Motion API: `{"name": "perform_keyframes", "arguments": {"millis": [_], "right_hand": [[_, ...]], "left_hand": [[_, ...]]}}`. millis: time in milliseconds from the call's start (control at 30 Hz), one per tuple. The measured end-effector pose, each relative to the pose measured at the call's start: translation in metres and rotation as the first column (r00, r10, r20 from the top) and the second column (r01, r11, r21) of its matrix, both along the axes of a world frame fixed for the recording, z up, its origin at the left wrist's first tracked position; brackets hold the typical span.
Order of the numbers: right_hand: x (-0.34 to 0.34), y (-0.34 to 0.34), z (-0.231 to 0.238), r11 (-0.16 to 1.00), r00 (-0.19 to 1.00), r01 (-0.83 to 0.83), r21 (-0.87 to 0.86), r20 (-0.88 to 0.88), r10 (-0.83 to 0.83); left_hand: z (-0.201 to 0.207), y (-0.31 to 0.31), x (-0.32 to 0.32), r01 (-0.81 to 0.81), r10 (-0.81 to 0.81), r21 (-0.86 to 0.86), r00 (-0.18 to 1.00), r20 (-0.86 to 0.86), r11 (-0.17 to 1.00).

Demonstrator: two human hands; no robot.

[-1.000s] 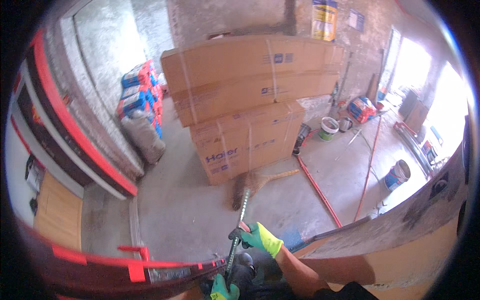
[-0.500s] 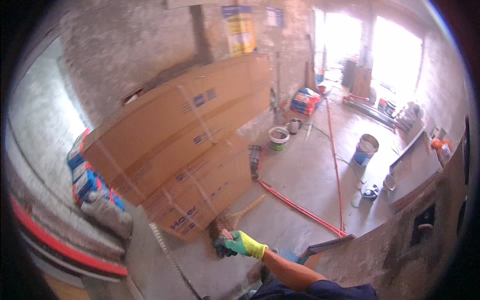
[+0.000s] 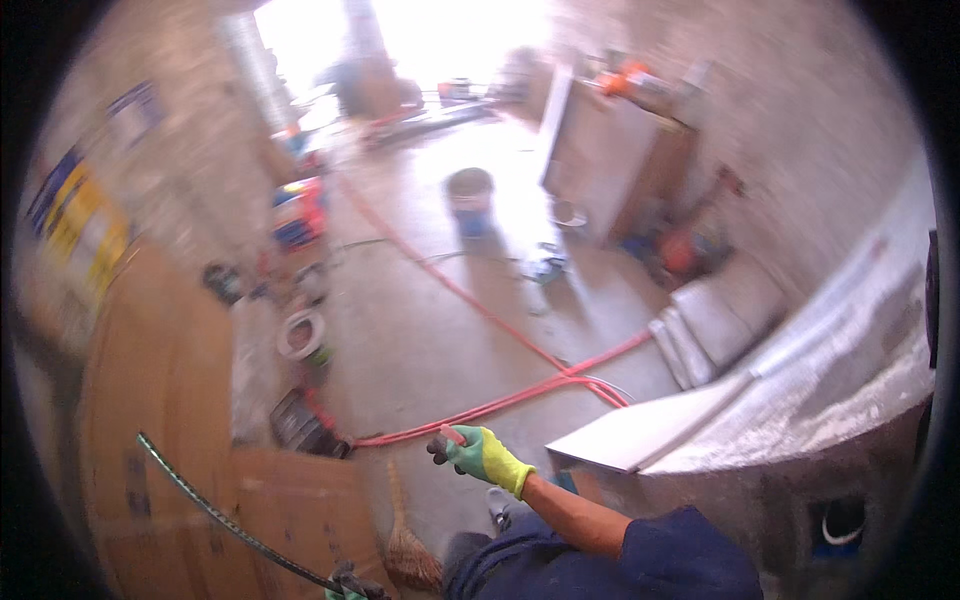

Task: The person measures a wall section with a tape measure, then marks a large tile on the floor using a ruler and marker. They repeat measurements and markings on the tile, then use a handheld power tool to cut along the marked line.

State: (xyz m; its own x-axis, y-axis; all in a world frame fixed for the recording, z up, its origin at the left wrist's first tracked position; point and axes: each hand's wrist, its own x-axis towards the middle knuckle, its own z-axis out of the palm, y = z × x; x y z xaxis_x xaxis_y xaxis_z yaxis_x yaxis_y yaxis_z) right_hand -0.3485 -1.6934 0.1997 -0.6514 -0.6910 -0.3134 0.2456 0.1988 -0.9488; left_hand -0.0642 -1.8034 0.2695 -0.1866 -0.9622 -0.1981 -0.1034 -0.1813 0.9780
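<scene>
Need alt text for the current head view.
Gloved left hand at the bottom edge holds a long curved strip in front of cardboard boxes; gloved right hand is raised over a grey floor crossed by red pipes.

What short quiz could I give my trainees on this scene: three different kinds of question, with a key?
1. True or false: the person's right hand is holding the long, thin strip.

2. Multiple choice: what colour are the long tubes crossing the floor?
A) Blue
B) Red
C) Yellow

3. Fill in the missing word: just right of the cardboard box, near the picture's lower edge, is a ____.

Key:
1. False; the strip is in the left hand, partly cut off by the lower edge.
2. B
3. Broom
</scene>
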Motion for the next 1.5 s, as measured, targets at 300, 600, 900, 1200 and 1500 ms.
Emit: {"name": "perform_keyframes", "arguments": {"millis": [300,600,900,1200,1500], "right_hand": [[-0.039,0.127,0.034,0.439,0.571,0.821,0.366,-0.513,-0.641],[-0.014,0.142,0.028,-0.338,0.356,0.573,0.746,-0.599,-0.717],[0.063,0.109,-0.047,-0.652,-0.465,0.556,0.515,-0.458,-0.758],[0.057,0.110,-0.070,-0.743,-0.744,0.500,0.446,-0.217,-0.631],[0.037,0.099,-0.057,-0.555,-0.429,0.648,0.522,-0.351,-0.832]], "left_hand": [[0.013,-0.106,-0.262,0.734,-0.738,0.166,0.673,-0.045,0.659],[0.025,-0.194,-0.430,0.966,-0.968,0.121,0.238,-0.075,0.228],[-0.018,-0.194,-0.540,0.980,-0.998,0.186,-0.063,-0.024,-0.066],[-0.025,-0.092,-0.641,0.961,-0.979,0.206,-0.197,0.054,-0.182],[-0.018,0.008,-0.703,0.863,-0.883,0.344,-0.443,0.159,-0.371]]}}
